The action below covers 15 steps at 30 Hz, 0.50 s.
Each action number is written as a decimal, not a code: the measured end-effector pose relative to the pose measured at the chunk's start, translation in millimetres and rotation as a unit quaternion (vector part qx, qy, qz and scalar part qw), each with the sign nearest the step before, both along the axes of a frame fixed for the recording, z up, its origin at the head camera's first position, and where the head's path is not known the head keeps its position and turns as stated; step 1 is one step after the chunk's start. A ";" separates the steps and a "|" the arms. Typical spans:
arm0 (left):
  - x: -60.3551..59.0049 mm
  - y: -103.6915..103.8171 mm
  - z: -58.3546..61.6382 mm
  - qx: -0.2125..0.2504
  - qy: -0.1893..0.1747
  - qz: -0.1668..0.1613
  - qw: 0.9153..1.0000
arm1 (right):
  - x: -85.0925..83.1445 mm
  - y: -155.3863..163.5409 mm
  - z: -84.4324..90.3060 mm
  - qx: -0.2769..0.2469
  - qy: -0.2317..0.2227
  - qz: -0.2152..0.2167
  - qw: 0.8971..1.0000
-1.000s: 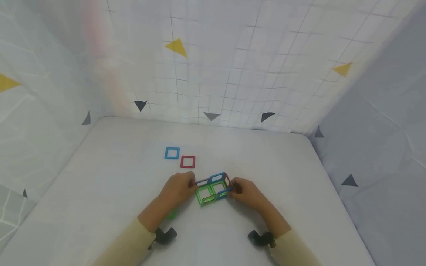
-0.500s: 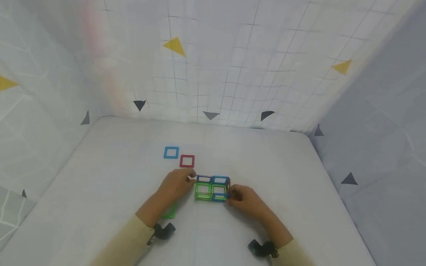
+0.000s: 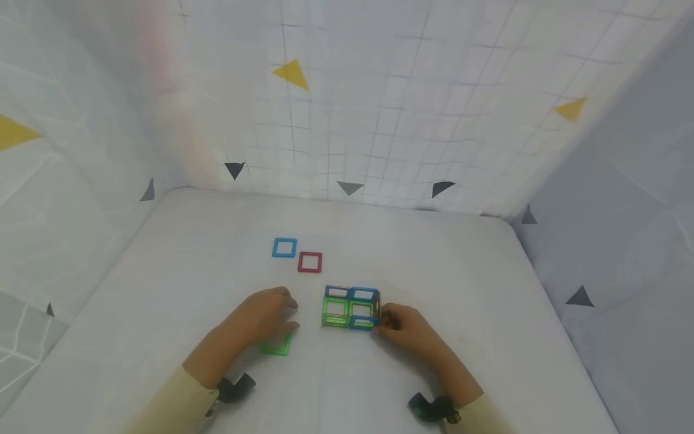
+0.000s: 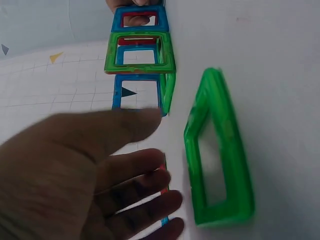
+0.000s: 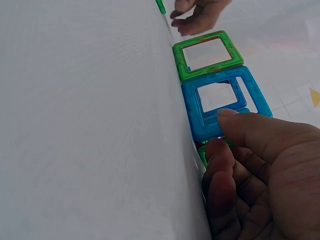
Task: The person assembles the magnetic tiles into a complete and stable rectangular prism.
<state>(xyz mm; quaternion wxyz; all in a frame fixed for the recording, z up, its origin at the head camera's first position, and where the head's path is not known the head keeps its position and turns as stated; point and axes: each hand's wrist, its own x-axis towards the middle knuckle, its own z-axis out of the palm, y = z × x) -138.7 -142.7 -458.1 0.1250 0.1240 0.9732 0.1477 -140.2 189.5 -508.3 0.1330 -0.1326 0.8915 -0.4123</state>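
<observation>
Square magnetic tiles with hollow middles form a low open-topped box [image 3: 350, 313], two green base tiles wide, with short upright walls in blue, green and other colours. My right hand [image 3: 403, 325] holds the box's right end: its thumb lies on the corner of a blue tile [image 5: 192, 115] in the right wrist view, its other fingers curled below. My left hand [image 3: 260, 316] is apart from the box, thumb and fingers spread, above a loose green tile [image 3: 278, 351] that it partly covers. In the left wrist view that green tile [image 4: 234, 145] lies flat beside the fingertips.
A blue tile [image 3: 274, 248] and a red tile [image 3: 309, 270] lie flat on the white table [image 3: 461, 271], beyond the left hand. Pale sheets marked with triangles rise around the table's far and side edges, the back one [image 3: 412, 132] bearing grid lines.
My left hand has let go of the box and moved left and nearer, over the loose green tile. The box has turned from slanted to square-on. My right hand stays at its right end.
</observation>
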 end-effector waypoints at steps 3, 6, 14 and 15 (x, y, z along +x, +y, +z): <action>6.5 -8.4 1.2 -0.015 -0.018 -0.020 1.000 | 0.9 -0.4 1.0 -0.004 0.001 0.002 1.000; 11.7 -15.0 1.6 -0.024 -0.019 -0.042 0.999 | 1.8 -1.1 2.7 -0.008 0.004 0.005 1.000; 19.1 -15.9 3.3 -0.045 -0.013 -0.069 0.997 | 2.8 -0.9 1.9 -0.009 0.002 -0.002 1.000; 19.8 -14.9 2.8 -0.046 -0.014 -0.067 0.997 | 2.7 -0.7 1.3 -0.009 0.002 -0.003 1.000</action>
